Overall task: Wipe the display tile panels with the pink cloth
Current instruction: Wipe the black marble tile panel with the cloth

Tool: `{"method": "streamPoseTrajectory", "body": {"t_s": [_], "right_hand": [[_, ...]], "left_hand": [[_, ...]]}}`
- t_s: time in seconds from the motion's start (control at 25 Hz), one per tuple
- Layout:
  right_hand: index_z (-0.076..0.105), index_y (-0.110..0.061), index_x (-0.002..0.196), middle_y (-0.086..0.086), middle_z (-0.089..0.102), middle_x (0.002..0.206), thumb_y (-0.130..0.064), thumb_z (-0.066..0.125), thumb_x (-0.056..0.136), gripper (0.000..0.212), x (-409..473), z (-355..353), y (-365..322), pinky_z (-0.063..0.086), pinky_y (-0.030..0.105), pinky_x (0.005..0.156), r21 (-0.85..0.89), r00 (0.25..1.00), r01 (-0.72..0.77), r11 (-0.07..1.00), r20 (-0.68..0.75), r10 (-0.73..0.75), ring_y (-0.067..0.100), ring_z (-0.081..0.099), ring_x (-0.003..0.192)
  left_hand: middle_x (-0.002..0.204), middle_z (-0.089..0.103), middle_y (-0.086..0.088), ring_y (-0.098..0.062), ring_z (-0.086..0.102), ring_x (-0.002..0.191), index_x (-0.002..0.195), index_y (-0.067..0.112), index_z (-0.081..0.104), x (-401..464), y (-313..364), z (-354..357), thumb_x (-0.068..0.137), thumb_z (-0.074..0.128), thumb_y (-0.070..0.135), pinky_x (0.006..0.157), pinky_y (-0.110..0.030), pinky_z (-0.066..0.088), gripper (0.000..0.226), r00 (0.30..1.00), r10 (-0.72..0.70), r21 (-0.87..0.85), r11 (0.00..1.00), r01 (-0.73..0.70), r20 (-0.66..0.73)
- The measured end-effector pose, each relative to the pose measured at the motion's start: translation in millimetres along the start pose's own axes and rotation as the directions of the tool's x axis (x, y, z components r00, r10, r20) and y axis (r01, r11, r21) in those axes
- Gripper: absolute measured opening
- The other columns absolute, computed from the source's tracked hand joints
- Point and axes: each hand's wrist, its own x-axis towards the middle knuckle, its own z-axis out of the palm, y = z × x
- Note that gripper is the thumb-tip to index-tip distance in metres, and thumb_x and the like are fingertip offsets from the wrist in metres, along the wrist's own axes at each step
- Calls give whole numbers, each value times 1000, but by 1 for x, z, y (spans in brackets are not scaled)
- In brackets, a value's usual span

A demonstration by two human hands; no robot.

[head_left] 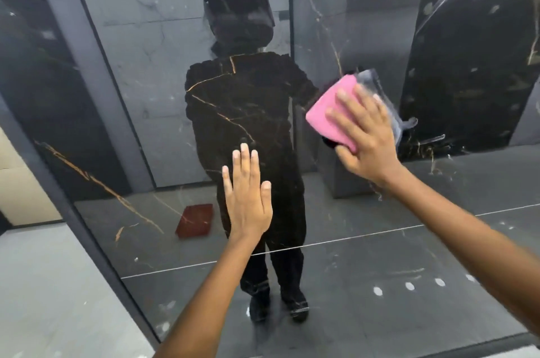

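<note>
Glossy black gold-veined tile panel (233,100), left hand (247,196) flat on it, fingers straight; right hand (362,135) pressing pink cloth (330,112) against panel, fingers spread

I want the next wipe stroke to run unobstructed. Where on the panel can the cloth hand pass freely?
Free: the glossy tile panel above the left hand and left of the pink cloth. Also below the right hand, toward the lower edge. Crowded: the strip between the two hands.
</note>
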Motion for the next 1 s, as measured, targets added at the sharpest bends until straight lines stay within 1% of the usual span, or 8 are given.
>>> {"method": "streamPoseTrajectory", "body": {"t_s": [0.08, 0.16, 0.32, 0.48, 0.56, 0.64, 0.8, 1.0], "right_hand": [[47, -14, 139, 14, 40, 147, -25, 51, 81, 60, -26, 16, -17, 28, 48, 110, 19, 987, -143, 990, -75, 144, 33, 26, 143], [31, -19, 147, 6, 35, 149, -25, 59, 72, 80, -114, 37, -60, 30, 49, 106, -17, 975, 171, 985, 144, -167, 32, 28, 139], [41, -25, 145, -7, 27, 157, -22, 73, 69, 82, -189, 27, -46, 0, 42, 122, 137, 619, 684, 717, 411, -669, 21, 7, 149], [52, -14, 134, 5, 27, 158, -20, 50, 83, 52, -63, -2, 35, 17, 47, 118, 44, 992, 123, 991, 31, -125, 28, 18, 147], [57, -10, 131, 13, 45, 146, -18, 53, 75, 57, -45, 2, 36, 26, 51, 113, 81, 977, -184, 980, -94, 192, 33, 25, 144], [53, -12, 133, 10, 49, 143, -20, 56, 74, 59, -88, 19, -1, 21, 49, 116, 18, 999, 36, 999, -12, -36, 28, 18, 147], [42, -18, 140, 1, 37, 152, -23, 61, 76, 67, -153, 20, -24, 2, 41, 122, 124, 752, 562, 818, 335, -568, 23, 8, 150], [61, -6, 126, 18, 54, 135, -15, 57, 72, 55, 40, -25, 87, 25, 41, 116, -2, 977, -1, 1000, -214, 1, 38, 39, 132]], "left_hand": [[163, -16, 4, -12, -15, 149, 156, 21, -8, 4, 6, 16, 99, 28, 30, 120, -36, -10, 68, 997, -57, 136, 989, 65, -61], [162, 1, -8, -14, -12, 150, 155, 12, 8, 4, 3, 24, 96, 31, 29, 119, -37, -7, 66, 993, -61, 208, 975, 80, -97], [164, -1, -4, -13, -15, 149, 156, 13, 3, 5, 5, 27, 97, 30, 29, 120, -36, -9, 67, 990, -8, 235, 971, 41, -140], [157, 18, -14, -13, -14, 149, 152, 4, 15, 6, 4, 31, 97, 31, 26, 121, -36, -9, 61, 987, -43, 284, 955, 86, -152], [157, 22, -16, -14, -14, 150, 152, 5, 15, 4, 6, 32, 97, 31, 26, 121, -36, -9, 61, 987, -57, 296, 950, 100, -152], [157, 24, -17, -14, -14, 150, 152, 5, 15, 5, 7, 32, 97, 31, 25, 121, -36, -10, 61, 986, -74, 290, 950, 116, -150], [158, 24, -14, -23, 4, 150, 150, 8, 22, -1, 18, 24, 96, 35, 25, 121, -41, 0, 58, 984, -100, 244, 960, 135, -150], [148, 37, -6, -26, 32, 138, 138, 14, 44, 75, 78, 1, 94, 41, 27, 113, -48, 18, 46, 920, -174, -21, 984, 178, -350]]}}
